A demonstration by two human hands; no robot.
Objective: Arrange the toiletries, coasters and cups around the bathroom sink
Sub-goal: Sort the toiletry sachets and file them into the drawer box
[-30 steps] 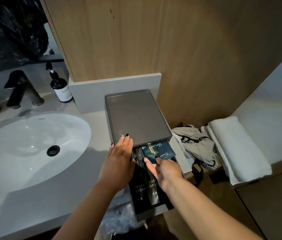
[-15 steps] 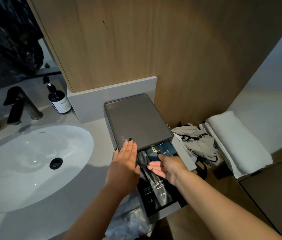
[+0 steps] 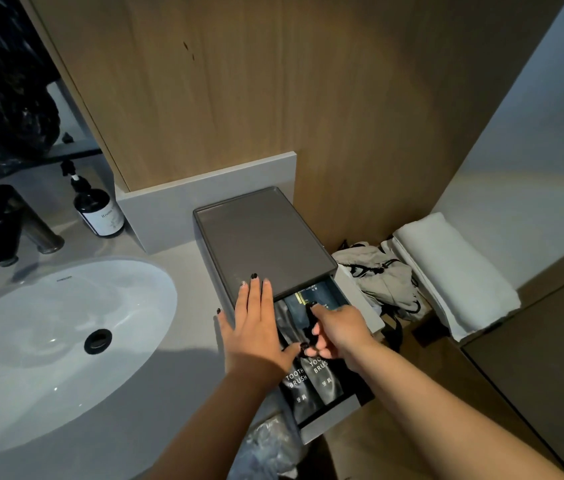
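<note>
A grey box with a tray top (image 3: 263,244) stands on the counter right of the sink, its drawer (image 3: 329,422) pulled out toward me. Two black packets marked TOOTH BRUSH (image 3: 311,382) lie in the drawer's front. Further in, a blue packet (image 3: 322,296) lies half under the tray. My left hand (image 3: 256,327) rests flat with straight fingers on the box's front edge. My right hand (image 3: 339,330) is inside the drawer: its index finger touches the blue packet and the other fingers are curled over the dark packets. Whether they grip anything is hidden.
White oval sink (image 3: 31,341) at left, with a dark faucet (image 3: 10,226) and a dark pump bottle (image 3: 100,213) behind it. A folded white towel (image 3: 453,271) and a grey drawstring bag (image 3: 377,271) lie right of the box. Crumpled clear plastic (image 3: 266,448) sits below the drawer.
My right hand has set the blue packet into the drawer, slid back and curled its fingers. My left hand has stayed flat on the box's front edge.
</note>
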